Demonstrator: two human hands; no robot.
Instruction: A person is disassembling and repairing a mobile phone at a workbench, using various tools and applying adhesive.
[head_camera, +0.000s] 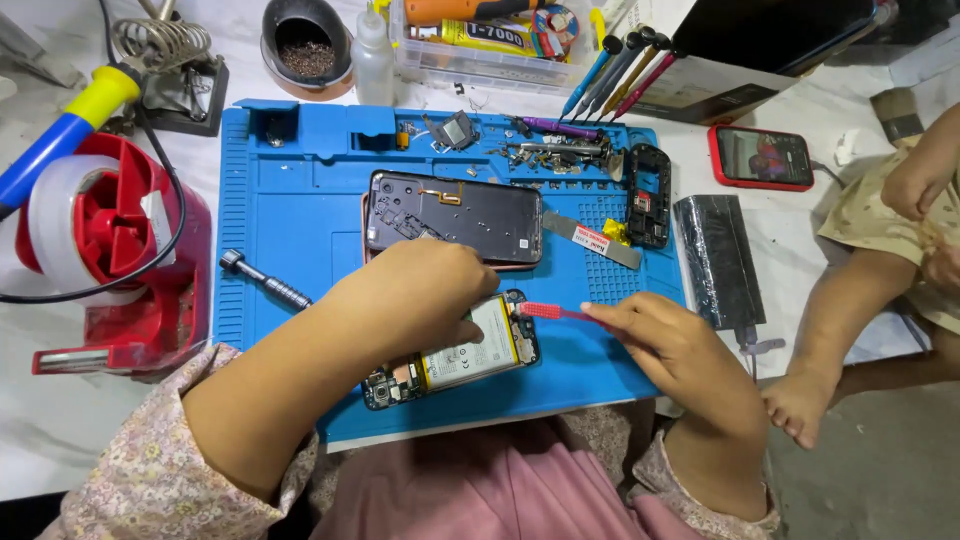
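The left hand (425, 295) presses down flat on the open phone (455, 355), which lies near the front edge of the blue mat (290, 210). The fingers curl over the top of the phone and hold it against the mat. The right hand (665, 345) pinches a thin red tool (555, 312) between thumb and fingers. The tip of the tool sits right at the top corner of the phone, beside the battery (470, 352).

I think a good way to do this step is to keep the left hand firm so the phone does not slide, and to push the red tool in slowly and flat. The battery looks soft and thin, so a hard poke could bend or hurt it. Small, gentle pushes seem best.

The mat looks rubbery, with little ridges and small square pockets. The phone shows dark circuit parts at its lower end and a pale, smooth battery with a yellow edge. Just behind it lies a dark back cover (455, 218), shiny and flat. A black screwdriver (265, 280) with a bumpy grip rests on the mat to the left. A red tape holder (115, 260) stands on the bench (60, 420), round and plastic.
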